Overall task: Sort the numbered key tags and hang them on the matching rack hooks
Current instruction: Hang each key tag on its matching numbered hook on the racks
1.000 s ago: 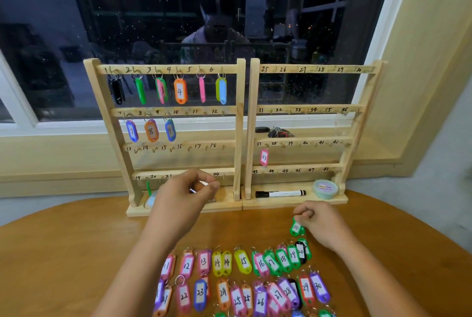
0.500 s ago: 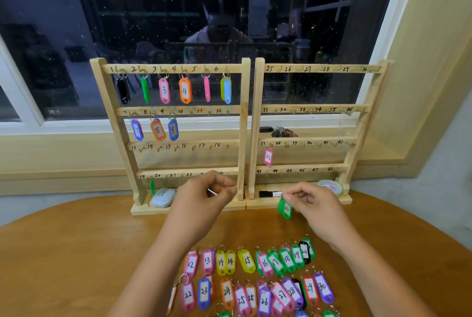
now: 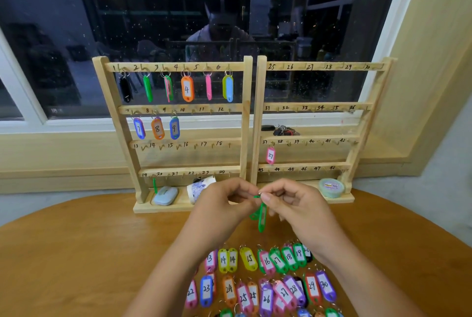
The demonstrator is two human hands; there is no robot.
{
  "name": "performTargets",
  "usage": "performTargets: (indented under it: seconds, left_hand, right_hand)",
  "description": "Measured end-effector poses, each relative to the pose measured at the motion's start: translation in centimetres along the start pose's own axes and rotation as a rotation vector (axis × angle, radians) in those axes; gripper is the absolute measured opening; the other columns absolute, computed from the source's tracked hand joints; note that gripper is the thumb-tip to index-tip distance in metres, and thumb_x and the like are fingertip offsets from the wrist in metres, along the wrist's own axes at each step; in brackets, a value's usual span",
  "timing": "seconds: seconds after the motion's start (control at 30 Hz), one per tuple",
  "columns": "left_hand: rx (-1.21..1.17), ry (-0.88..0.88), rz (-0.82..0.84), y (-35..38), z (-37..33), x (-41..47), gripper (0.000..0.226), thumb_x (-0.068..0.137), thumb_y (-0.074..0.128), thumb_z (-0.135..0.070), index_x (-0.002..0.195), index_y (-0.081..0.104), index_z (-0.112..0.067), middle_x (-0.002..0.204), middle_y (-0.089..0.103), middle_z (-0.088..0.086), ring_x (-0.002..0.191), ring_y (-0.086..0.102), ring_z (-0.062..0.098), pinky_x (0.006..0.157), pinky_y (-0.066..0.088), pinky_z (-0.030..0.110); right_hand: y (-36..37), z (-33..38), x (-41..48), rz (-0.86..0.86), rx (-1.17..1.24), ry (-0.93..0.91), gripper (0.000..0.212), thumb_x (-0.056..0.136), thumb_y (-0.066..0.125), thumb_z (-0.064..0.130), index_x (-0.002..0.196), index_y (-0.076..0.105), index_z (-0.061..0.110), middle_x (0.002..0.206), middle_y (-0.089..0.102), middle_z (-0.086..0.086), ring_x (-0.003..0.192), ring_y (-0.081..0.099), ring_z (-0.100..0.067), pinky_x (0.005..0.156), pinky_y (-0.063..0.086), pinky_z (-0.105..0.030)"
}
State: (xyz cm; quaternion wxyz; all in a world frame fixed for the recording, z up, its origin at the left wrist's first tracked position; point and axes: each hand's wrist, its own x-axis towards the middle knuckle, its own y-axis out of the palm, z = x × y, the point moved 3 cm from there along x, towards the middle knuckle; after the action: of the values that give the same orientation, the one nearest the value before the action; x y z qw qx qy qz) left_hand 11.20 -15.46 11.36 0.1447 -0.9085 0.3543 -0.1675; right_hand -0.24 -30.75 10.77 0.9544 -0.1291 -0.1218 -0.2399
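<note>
A green key tag [image 3: 261, 217] hangs edge-on between my hands, above the table. My left hand [image 3: 221, 204] and my right hand [image 3: 293, 203] both pinch its small metal ring at the top; its number is hidden. Behind them stand two wooden racks [image 3: 245, 122] with numbered hooks. Tags hang on hooks 1 to 9 on the left rack, such as orange tag 4 [image 3: 187, 88], and a pink tag 37 [image 3: 270, 155] hangs on the right rack. Several numbered tags [image 3: 249, 258] lie in rows on the table near me.
The round wooden table [image 3: 76, 252] holds the racks at its far edge. On the rack bases sit a pale blue case [image 3: 165, 195], a paper roll [image 3: 198, 187] and a round green tub [image 3: 331, 187]. A key bunch [image 3: 282, 130] lies on the windowsill behind.
My right hand lifted the green tag from the table and carried it left. My left hand came across to meet it, and both now pinch its ring.
</note>
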Motion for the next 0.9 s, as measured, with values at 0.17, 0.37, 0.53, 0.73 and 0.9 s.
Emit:
performTargets:
  seconds: [0.17, 0.37, 0.53, 0.73, 0.9]
  left_hand:
    - [-0.137, -0.039, -0.018, -0.6, 0.0, 0.0, 0.004, 0.095, 0.080, -0.018, 0.091, 0.082, -0.018, 0.089, 0.079, 0.009, 0.088, 0.073, 0.026, 0.087, 0.058, 0.039]
    - [-0.210, -0.085, -0.149, -3.1, 0.0, 0.1, 0.012, 0.098, 0.074, -0.012, 0.089, 0.082, -0.016, 0.090, 0.080, 0.010, 0.084, 0.073, 0.012, 0.081, 0.057, 0.023]
    - [-0.203, -0.099, -0.284, -5.8, 0.1, 0.0, 0.015, 0.100, 0.070, -0.013, 0.091, 0.081, -0.018, 0.085, 0.080, -0.005, 0.079, 0.071, 0.000, 0.072, 0.050, 0.011]
    - [-0.268, -0.076, -0.400, -8.1, 0.0, -0.1, 0.014, 0.101, 0.068, -0.008, 0.092, 0.078, -0.010, 0.085, 0.081, -0.001, 0.068, 0.067, -0.004, 0.060, 0.046, 0.008]
    - [-0.282, -0.071, -0.400, -8.8, 0.1, -0.1, 0.014, 0.102, 0.067, -0.010, 0.093, 0.078, -0.011, 0.090, 0.081, -0.002, 0.080, 0.071, -0.002, 0.066, 0.050, 0.009]
  right_hand:
    - [0.0, 0.2, 0.3, -0.034, 0.031, -0.002, 0.011, 0.094, 0.079, 0.012, 0.103, 0.079, 0.017, 0.091, 0.078, -0.007, 0.078, 0.072, -0.018, 0.067, 0.053, -0.020]
    - [0.4, 1.6, 2.0, -0.123, 0.042, -0.023, 0.015, 0.089, 0.083, 0.008, 0.103, 0.078, 0.014, 0.090, 0.079, -0.006, 0.081, 0.077, -0.023, 0.072, 0.062, -0.030]
    - [2.5, 3.9, 5.5, -0.097, -0.025, -0.081, 0.016, 0.091, 0.081, 0.008, 0.104, 0.077, 0.014, 0.091, 0.079, -0.003, 0.084, 0.078, -0.015, 0.076, 0.063, -0.026]
    - [5.8, 6.7, 10.3, -0.097, -0.162, -0.168, 0.012, 0.094, 0.081, 0.012, 0.100, 0.077, 0.021, 0.088, 0.079, 0.004, 0.080, 0.077, -0.009, 0.084, 0.064, -0.034]
    - [7.9, 9.1, 13.2, -0.139, -0.231, -0.265, 0.008, 0.096, 0.078, 0.017, 0.099, 0.074, 0.023, 0.084, 0.077, 0.009, 0.069, 0.075, -0.004, 0.076, 0.064, -0.032]
